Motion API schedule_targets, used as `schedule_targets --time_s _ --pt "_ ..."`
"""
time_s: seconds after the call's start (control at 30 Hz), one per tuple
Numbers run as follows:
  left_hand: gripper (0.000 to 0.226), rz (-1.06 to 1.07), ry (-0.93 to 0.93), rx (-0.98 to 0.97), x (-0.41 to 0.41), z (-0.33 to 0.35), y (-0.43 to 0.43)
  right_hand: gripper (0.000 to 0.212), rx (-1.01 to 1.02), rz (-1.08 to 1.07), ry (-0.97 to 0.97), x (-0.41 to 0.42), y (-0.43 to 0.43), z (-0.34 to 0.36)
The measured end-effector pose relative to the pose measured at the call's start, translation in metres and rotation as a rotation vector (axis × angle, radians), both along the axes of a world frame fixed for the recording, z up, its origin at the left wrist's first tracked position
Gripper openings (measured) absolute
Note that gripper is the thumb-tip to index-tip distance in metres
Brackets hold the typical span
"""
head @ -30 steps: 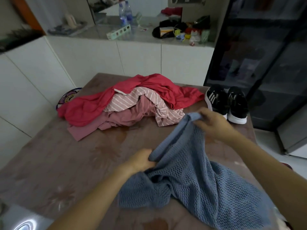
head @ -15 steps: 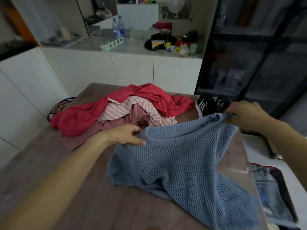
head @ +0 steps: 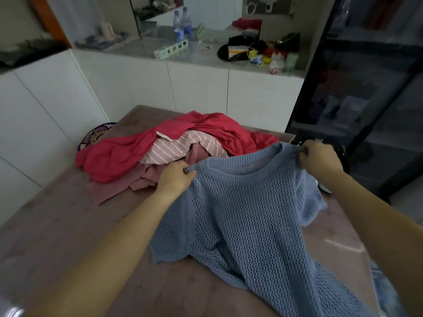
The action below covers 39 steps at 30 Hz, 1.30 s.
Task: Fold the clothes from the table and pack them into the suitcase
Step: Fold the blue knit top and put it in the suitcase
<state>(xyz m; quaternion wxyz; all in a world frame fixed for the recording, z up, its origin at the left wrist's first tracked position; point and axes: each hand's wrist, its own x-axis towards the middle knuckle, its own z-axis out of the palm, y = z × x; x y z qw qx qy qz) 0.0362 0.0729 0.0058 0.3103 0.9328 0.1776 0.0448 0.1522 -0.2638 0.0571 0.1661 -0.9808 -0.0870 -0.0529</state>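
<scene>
A blue open-knit sweater (head: 249, 220) lies spread over the brown table (head: 68, 225), its neckline facing away from me. My left hand (head: 176, 177) pinches its left shoulder. My right hand (head: 320, 159) grips the right shoulder, held slightly above the table. Behind the sweater sits a heap of clothes: a red garment (head: 128, 154) on top, a pink-and-white striped one (head: 180, 147) and a dusty pink one (head: 146, 177) beneath. The sweater's hem hangs off the table's near right edge. A strip of the suitcase (head: 382, 291) shows at the lower right, mostly hidden.
Dark shoes (head: 343, 156) sit at the table's far right corner, mostly behind my right hand. A patterned round object (head: 96, 136) leans by the white cabinets on the left. A cluttered counter (head: 206, 53) runs along the back; a dark glass cabinet (head: 366, 88) stands at right.
Both hands shifted from a bunched grip to the sweater's two shoulders and pulled apart, so the sweater now hangs spread with its neckline open. My view rose slightly.
</scene>
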Motion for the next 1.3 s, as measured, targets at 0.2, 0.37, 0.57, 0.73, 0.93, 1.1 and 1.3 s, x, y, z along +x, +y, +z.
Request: schedule_targets --time_s 0.2,0.37,0.57,0.73,0.93,1.1,1.3 --pt "0.051 -0.079 0.042 -0.187 -0.032 -0.040 -0.037 0.062 0.013 0.197 0.303 -0.005 -0.005 -0.054" --pt "0.023 -0.113 0.170 -0.121 -0.099 -0.066 -0.078 0.057 -0.024 0.178 0.460 -0.084 -0.057 -0.101" --pt "0.041 -0.155 0.590 -0.230 -0.153 -0.092 -0.117 0.044 0.053 -0.099 0.452 -0.189 -0.118 -0.140" --pt "0.022 0.101 0.402 -0.404 -0.144 -0.097 -0.143 0.020 -0.130 -0.057 0.558 -0.225 -0.125 -0.138" --pt "0.007 0.251 0.272 -0.635 -0.146 -0.089 -0.159 0.036 0.192 -0.074 0.352 -0.245 -0.124 -0.124" --pt "0.018 0.243 0.143 -0.678 -0.157 -0.090 -0.172 0.018 0.398 -0.106 0.336 -0.260 -0.130 -0.109" --pt "0.023 0.346 -0.069 -0.653 -0.162 -0.067 -0.160 0.007 0.730 -0.381 0.265 -0.273 -0.147 -0.087"
